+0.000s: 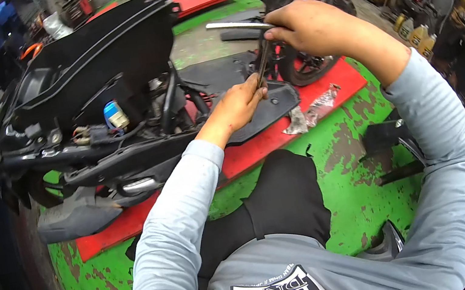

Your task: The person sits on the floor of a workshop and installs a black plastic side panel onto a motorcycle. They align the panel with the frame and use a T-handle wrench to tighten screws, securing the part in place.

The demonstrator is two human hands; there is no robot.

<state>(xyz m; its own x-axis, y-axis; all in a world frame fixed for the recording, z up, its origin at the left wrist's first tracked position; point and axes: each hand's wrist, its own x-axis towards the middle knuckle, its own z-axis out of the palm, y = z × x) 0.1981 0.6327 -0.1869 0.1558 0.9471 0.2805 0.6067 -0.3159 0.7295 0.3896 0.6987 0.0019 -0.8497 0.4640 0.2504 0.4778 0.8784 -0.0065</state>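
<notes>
One T-handle wrench [258, 48] held upright, crossbar lying left-right, shaft pointing down at the black scooter panel [275, 104]. Right hand [311, 27] fisted round the crossbar; left hand [238, 106] pinching the shaft low, fingers nearly shut. Just right on the red ramp [322, 93], crumpled clear plastic bag [313, 112]; blue-and-white labelled part [114, 115] inside the opened scooter [85, 108]

A light grey long-sleeved shirt is worn, its sleeves reaching the wrists of the bare left hand [238, 106] and right hand [311, 27]. A black-and-white printed patch is seen on the chest; black trousers are worn below
</notes>
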